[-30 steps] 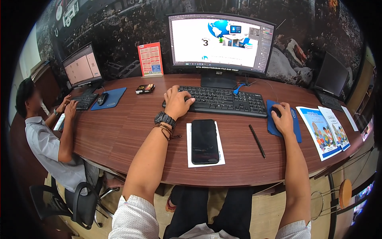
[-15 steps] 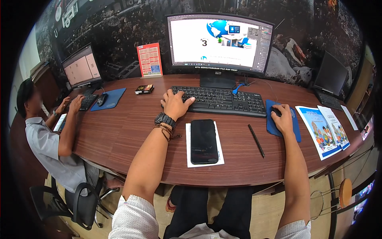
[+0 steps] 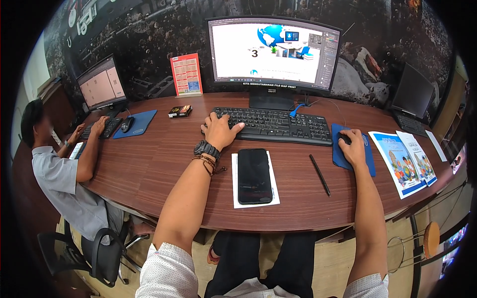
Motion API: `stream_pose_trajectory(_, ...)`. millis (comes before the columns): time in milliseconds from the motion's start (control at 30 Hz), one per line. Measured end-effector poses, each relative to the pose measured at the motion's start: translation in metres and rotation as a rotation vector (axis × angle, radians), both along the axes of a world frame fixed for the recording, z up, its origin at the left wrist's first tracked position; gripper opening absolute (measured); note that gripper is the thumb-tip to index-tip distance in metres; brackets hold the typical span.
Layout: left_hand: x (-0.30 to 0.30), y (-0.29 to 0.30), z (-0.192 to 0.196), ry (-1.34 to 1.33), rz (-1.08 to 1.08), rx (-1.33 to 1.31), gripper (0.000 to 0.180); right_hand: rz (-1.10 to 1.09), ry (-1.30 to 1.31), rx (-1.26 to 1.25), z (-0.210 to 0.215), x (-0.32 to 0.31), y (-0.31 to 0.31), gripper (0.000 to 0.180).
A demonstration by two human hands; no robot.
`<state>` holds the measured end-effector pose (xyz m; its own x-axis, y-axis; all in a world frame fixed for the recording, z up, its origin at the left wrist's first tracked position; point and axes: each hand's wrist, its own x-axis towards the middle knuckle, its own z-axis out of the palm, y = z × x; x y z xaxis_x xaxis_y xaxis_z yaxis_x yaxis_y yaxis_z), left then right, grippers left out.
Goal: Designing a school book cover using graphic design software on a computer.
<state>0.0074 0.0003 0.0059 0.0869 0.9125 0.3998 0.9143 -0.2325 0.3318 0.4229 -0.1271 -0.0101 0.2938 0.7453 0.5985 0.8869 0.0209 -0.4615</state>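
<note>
My left hand [image 3: 219, 131] rests on the left end of a black keyboard [image 3: 278, 125], fingers spread over the keys, a black watch and bead bracelets on the wrist. My right hand [image 3: 354, 146] covers a black mouse on a blue mouse pad [image 3: 340, 154] at the right. A curved monitor [image 3: 273, 52] with a white design page stands behind the keyboard. A black phone [image 3: 254, 175] lies face up on a white sheet [image 3: 235, 191] between my forearms. A black pen [image 3: 320, 174] lies to its right.
Printed leaflets [image 3: 402, 161] lie at the right edge of the brown desk [image 3: 149, 164]. A red-framed calendar card [image 3: 186, 74] and a small box [image 3: 180, 111] stand at the back. A co-worker [image 3: 59, 174] sits at the left with a second monitor [image 3: 99, 83], keyboard and mouse.
My left hand has shifted slightly left along the keyboard. The co-worker's hand moved on their own keyboard. My right hand stays on the mouse.
</note>
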Motion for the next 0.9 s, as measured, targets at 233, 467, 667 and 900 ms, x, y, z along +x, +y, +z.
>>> stream_pose_trajectory(233, 0.002, 0.002, -0.001, 0.060, 0.016, 0.055, 0.068, -0.026, 0.012, -0.025, 0.004, -0.006, -0.002, 0.032)
stream_pose_trajectory(467, 0.025, -0.005, 0.014, 0.071, -0.013, -0.199, 0.084, -0.040, 0.026, -0.026, 0.003, -0.006, -0.002, 0.035)
stream_pose_trajectory(667, 0.026, -0.002, 0.010, 0.081, 0.016, -0.159, 0.082, -0.041, 0.015, -0.020, 0.002, -0.004, -0.002, 0.035)
stream_pose_trajectory(900, 0.000, 0.007, 0.001, -0.010, 0.108, -0.074, 0.086, -0.051, 0.008, -0.030, 0.003, -0.006, -0.001, 0.034)
